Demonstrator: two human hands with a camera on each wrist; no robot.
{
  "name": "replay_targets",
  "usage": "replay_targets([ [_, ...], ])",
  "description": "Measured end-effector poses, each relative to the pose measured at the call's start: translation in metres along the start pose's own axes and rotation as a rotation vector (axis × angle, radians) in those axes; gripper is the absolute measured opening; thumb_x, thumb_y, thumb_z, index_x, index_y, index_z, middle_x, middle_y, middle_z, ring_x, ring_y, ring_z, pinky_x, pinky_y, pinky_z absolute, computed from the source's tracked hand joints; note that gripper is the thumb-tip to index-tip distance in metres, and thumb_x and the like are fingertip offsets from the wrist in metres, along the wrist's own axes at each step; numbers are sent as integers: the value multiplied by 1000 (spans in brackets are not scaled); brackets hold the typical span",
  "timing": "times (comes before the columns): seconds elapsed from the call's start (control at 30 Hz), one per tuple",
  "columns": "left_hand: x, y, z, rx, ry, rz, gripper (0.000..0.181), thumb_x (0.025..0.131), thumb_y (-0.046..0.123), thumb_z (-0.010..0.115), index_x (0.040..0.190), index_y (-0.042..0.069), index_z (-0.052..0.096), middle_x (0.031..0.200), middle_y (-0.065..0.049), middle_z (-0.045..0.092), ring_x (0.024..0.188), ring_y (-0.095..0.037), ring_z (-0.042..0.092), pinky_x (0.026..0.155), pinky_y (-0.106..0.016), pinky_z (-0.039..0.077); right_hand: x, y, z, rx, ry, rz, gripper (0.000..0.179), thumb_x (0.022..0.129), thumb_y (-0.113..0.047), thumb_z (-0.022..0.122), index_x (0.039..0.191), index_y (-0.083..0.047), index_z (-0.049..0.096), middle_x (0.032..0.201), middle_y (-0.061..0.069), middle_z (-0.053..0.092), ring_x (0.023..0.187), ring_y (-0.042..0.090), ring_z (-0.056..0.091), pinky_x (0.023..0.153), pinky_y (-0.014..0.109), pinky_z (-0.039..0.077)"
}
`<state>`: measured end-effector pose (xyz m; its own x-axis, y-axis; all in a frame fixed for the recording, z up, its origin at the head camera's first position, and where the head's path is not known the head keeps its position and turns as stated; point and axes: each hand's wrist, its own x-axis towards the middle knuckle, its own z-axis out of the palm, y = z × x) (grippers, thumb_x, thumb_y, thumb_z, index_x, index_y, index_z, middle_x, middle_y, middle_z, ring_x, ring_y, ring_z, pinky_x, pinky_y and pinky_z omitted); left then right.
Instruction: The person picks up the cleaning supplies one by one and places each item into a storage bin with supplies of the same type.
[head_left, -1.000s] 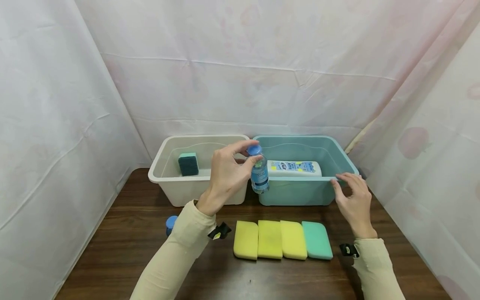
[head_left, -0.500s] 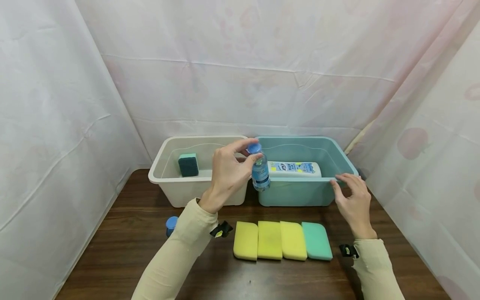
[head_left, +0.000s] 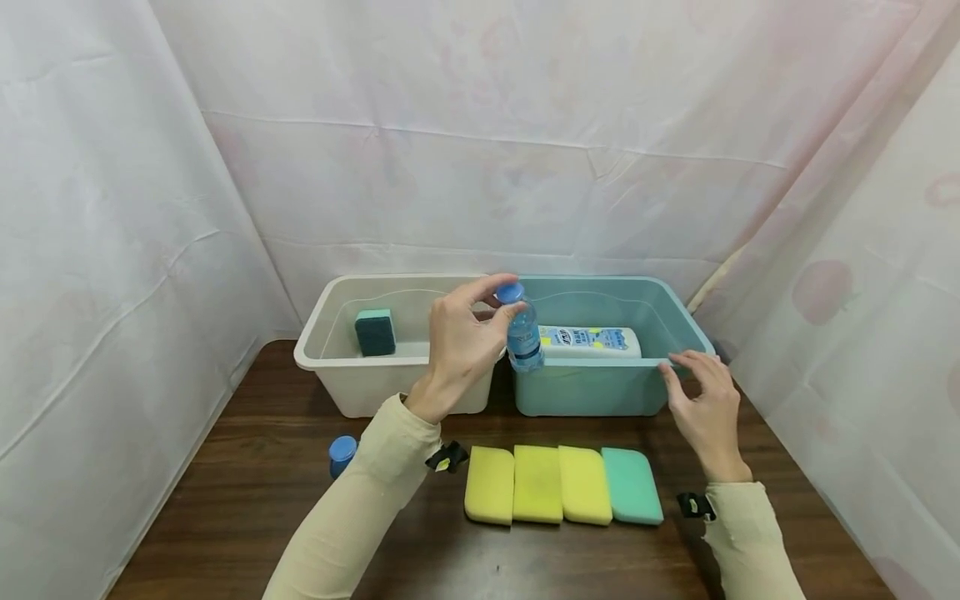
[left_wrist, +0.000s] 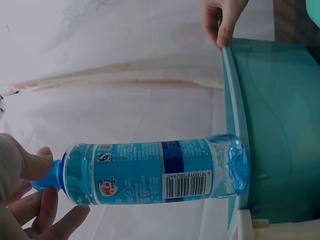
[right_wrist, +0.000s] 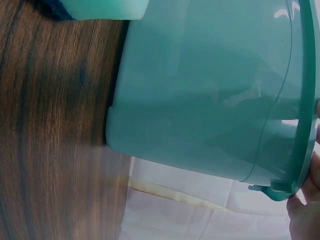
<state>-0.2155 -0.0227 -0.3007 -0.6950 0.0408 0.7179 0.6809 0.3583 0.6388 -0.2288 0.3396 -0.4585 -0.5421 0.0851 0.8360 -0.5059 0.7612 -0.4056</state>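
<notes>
In the head view my left hand pinches the blue cap of a small clear bottle with a blue label. The bottle hangs over the near left rim of a teal plastic bin. Its base end overlaps the bin's rim in the left wrist view, where a barcode shows on the label. My right hand grips the rim at the bin's front right corner, thumb on the outside. A white bottle with a blue and yellow label lies inside the teal bin.
A white bin stands left of the teal one, holding a green sponge. Three yellow sponges and a teal sponge lie in a row in front. A blue-capped bottle is partly hidden by the left sleeve.
My left hand has moved slightly right, and the bottle's base has risen a little toward the teal bin's rim. The right hand keeps its place on the rim.
</notes>
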Motion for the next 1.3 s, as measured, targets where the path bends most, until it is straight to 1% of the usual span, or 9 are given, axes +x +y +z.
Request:
replay_targets([
  [0.27,3,-3,5,3,16,22,29,93,9,83,120,0,79,103,-15,80,84,-24,74,81,-39,67,1,1,0,-12,-8,1,25,89,-3,83,112,6,78,113,28,74,114,47,64,123,65,35],
  [0.47,8,-6,8,-9,50,22,28,92,9,84,119,2,80,100,-14,81,85,-24,75,82,-39,67,2,1,0,-14,-22,2,25,91,-4,82,113,7,77,114,28,74,115,48,63,124,65,34],
  [0.6,10,-7,11,-19,50,19,28,91,8,84,119,2,80,99,-14,81,85,-23,75,82,-39,67,1,1,0,-20,-31,7,24,93,-6,81,113,7,77,114,28,73,116,46,63,123,67,33],
  [0.67,12,-8,13,-25,48,20,28,91,7,84,118,1,80,98,-14,80,84,-23,74,82,-39,67,1,1,0,-15,-23,6,24,92,-4,82,112,8,77,113,28,74,115,47,63,123,68,34],
  [0.8,16,-9,17,-33,35,22,28,92,6,83,119,1,79,99,-14,80,82,-22,73,83,-37,66,1,1,0,-14,-22,7,24,92,-5,82,112,7,77,113,28,73,115,47,63,124,65,34],
  [0.93,19,-9,21,-14,19,16,28,92,8,83,119,2,79,99,-13,80,81,-22,72,82,-38,66,1,0,-1,-16,-33,14,25,93,-7,81,114,6,77,114,27,73,117,45,63,125,65,32],
  [1.17,16,-18,29,39,-27,-23,28,94,12,82,122,5,79,99,-11,79,86,-22,71,82,-37,66,-1,1,-1,-17,-26,4,25,92,-6,82,113,7,78,113,27,74,116,45,63,122,69,34],
  [1.3,13,-26,34,59,-54,-53,29,94,14,82,122,7,79,101,-10,79,91,-22,72,81,-36,66,-2,2,0,-14,-20,4,25,91,-6,82,112,7,77,113,28,74,116,46,63,124,67,34],
])
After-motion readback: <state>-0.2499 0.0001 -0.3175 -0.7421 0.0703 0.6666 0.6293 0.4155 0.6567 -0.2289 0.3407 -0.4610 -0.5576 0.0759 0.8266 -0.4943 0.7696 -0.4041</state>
